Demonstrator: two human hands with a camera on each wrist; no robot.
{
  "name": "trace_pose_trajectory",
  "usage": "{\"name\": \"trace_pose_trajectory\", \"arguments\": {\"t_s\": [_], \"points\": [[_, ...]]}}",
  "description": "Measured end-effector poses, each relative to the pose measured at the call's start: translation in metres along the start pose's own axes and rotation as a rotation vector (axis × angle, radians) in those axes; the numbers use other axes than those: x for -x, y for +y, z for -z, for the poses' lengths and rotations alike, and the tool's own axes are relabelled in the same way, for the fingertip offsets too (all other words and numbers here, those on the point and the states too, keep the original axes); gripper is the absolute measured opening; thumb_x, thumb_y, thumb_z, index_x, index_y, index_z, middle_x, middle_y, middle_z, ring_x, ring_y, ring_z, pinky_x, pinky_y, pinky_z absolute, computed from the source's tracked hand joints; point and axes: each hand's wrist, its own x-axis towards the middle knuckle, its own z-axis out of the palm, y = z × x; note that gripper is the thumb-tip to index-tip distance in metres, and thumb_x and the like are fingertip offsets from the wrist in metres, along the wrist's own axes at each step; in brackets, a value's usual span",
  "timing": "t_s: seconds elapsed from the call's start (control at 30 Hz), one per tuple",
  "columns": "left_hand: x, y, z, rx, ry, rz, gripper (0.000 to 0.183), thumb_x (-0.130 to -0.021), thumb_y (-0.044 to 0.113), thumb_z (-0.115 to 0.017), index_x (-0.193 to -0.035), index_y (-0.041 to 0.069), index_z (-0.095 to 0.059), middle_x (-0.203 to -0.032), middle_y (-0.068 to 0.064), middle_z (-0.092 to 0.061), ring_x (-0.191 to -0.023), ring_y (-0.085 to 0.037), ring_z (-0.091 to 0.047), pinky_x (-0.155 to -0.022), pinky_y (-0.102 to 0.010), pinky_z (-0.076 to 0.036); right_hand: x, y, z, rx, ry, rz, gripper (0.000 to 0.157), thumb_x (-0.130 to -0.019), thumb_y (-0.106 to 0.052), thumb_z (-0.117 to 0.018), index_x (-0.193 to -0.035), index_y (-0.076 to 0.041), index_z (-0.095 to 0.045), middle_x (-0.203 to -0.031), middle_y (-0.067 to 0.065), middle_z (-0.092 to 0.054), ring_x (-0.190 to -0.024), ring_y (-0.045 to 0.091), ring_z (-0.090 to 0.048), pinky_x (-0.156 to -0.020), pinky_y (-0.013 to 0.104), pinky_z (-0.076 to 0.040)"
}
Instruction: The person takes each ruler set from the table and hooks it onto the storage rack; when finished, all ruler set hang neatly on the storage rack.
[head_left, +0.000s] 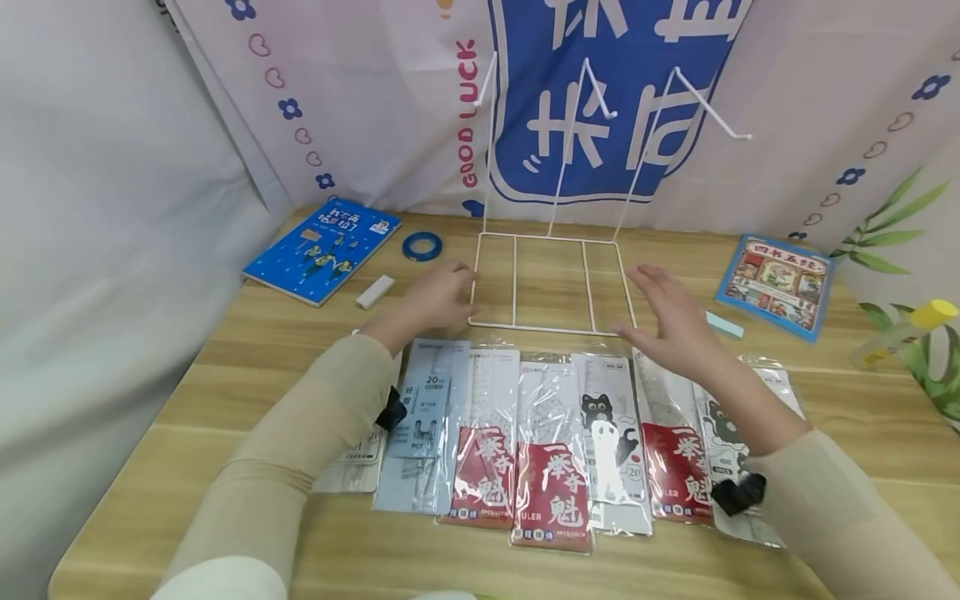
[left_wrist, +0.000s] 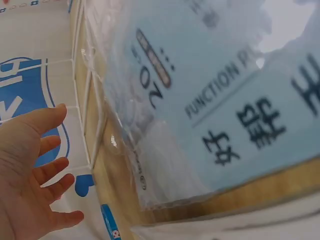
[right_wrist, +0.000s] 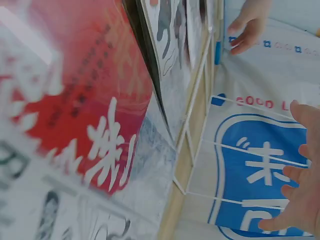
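Observation:
A white wire rack (head_left: 553,328) stands at the back of the table, its base flat and three hooked prongs rising behind. My left hand (head_left: 442,296) is at the left side of the base, fingers relaxed and holding nothing. At the right side my right hand (head_left: 671,321) is spread, thumb apart from the fingers, also holding nothing. In front lie several packaged ruler sets in clear sleeves: a light blue pack (head_left: 423,425), red-and-white packs (head_left: 553,492) and cat-print packs (head_left: 611,442). The left forearm covers part of the leftmost pack.
A blue book (head_left: 322,250), a white eraser (head_left: 375,292) and a roll of blue tape (head_left: 422,247) lie at the left. On the right are a picture-covered book (head_left: 777,283), a pale blue stick-shaped piece (head_left: 724,325) and a yellow-capped bottle (head_left: 903,333). A printed cloth (head_left: 390,108) hangs behind.

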Motion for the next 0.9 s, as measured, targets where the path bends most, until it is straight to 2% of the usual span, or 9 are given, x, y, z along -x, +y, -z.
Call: {"name": "trace_pose_trajectory", "arguments": {"t_s": [0.07, 0.2, 0.3, 0.43, 0.6, 0.67, 0.73, 0.8, 0.9], "points": [[-0.004, -0.005, -0.004, 0.011, -0.039, 0.006, 0.061, -0.081, 0.037, -0.064, -0.133, 0.013, -0.043, -0.136, -0.010, -0.035, -0.123, -0.027, -0.034, -0.102, -0.043, -0.030, 0.016, -0.003, 0.009, -0.017, 0.023, 0.009, 0.072, -0.083, -0.034, -0.063, -0.140, -0.006, -0.028, -0.144, 0.017, -0.022, -0.133, 0.035, -0.012, -0.101, 0.062, -0.013], [-0.010, -0.013, -0.010, 0.028, -0.125, 0.026, 0.064, -0.082, 0.038, -0.062, -0.136, 0.014, -0.038, -0.140, -0.012, -0.029, -0.126, -0.028, -0.029, -0.104, -0.044, -0.027, 0.059, -0.004, 0.028, -0.098, 0.089, 0.041, 0.072, -0.080, -0.019, -0.068, -0.139, -0.008, -0.030, -0.144, 0.015, -0.026, -0.134, 0.030, -0.012, -0.103, 0.059, -0.012], [-0.013, -0.016, -0.013, 0.033, -0.177, 0.028, 0.067, -0.083, 0.039, -0.061, -0.138, 0.012, -0.035, -0.142, -0.015, -0.026, -0.128, -0.031, -0.026, -0.105, -0.045, -0.024, 0.097, 0.003, 0.040, -0.151, 0.146, 0.039, 0.076, -0.073, -0.004, -0.071, -0.138, -0.009, -0.033, -0.141, 0.017, -0.029, -0.133, 0.029, -0.014, -0.102, 0.060, -0.011], [-0.016, -0.016, -0.015, 0.019, -0.223, 0.030, 0.069, -0.083, 0.042, -0.060, -0.139, 0.010, -0.034, -0.142, -0.019, -0.024, -0.129, -0.033, -0.023, -0.105, -0.047, -0.022, 0.135, 0.016, 0.050, -0.153, 0.174, -0.010, 0.079, -0.070, 0.003, -0.071, -0.138, -0.010, -0.033, -0.138, 0.023, -0.031, -0.131, 0.030, -0.018, -0.102, 0.061, -0.010], [-0.017, -0.016, -0.018, 0.001, -0.238, 0.040, 0.072, -0.082, 0.046, -0.059, -0.139, 0.011, -0.032, -0.143, -0.018, -0.024, -0.130, -0.033, -0.022, -0.105, -0.048, -0.021, 0.163, 0.023, 0.052, -0.158, 0.171, -0.088, 0.079, -0.072, 0.002, -0.069, -0.140, -0.012, -0.031, -0.137, 0.025, -0.031, -0.131, 0.020, -0.017, -0.099, 0.065, -0.007], [-0.018, -0.015, -0.018, -0.001, -0.236, 0.041, 0.072, -0.082, 0.046, -0.059, -0.139, 0.011, -0.033, -0.143, -0.018, -0.024, -0.130, -0.033, -0.022, -0.105, -0.047, -0.021, 0.172, 0.024, 0.052, -0.158, 0.156, -0.141, 0.078, -0.075, 0.000, -0.068, -0.141, -0.015, -0.029, -0.139, 0.024, -0.028, -0.132, 0.025, -0.015, -0.096, 0.069, -0.006], [-0.018, -0.015, -0.019, 0.000, -0.233, 0.037, 0.072, -0.082, 0.046, -0.060, -0.139, 0.011, -0.033, -0.143, -0.018, -0.025, -0.130, -0.033, -0.023, -0.105, -0.047, -0.021, 0.180, 0.028, 0.052, -0.154, 0.139, -0.189, 0.076, -0.078, -0.003, -0.067, -0.141, -0.015, -0.028, -0.140, 0.024, -0.027, -0.130, 0.038, -0.016, -0.092, 0.072, -0.007], [-0.019, -0.015, -0.019, 0.003, -0.232, 0.039, 0.072, -0.082, 0.046, -0.060, -0.139, 0.011, -0.033, -0.143, -0.018, -0.025, -0.130, -0.033, -0.023, -0.105, -0.047, -0.021, 0.185, 0.033, 0.051, -0.133, 0.114, -0.238, 0.071, -0.081, -0.007, -0.066, -0.141, -0.010, -0.028, -0.138, 0.027, -0.027, -0.123, 0.051, -0.021, -0.087, 0.074, -0.013], [-0.019, -0.017, -0.021, 0.005, -0.231, 0.047, 0.072, -0.082, 0.046, -0.060, -0.139, 0.011, -0.033, -0.142, -0.019, -0.025, -0.129, -0.033, -0.023, -0.105, -0.048, -0.022, 0.191, 0.044, 0.048, -0.068, 0.052, -0.309, 0.062, -0.084, -0.016, -0.064, -0.136, 0.000, -0.033, -0.131, 0.033, -0.034, -0.100, 0.052, -0.044, -0.077, 0.070, -0.031]]}}
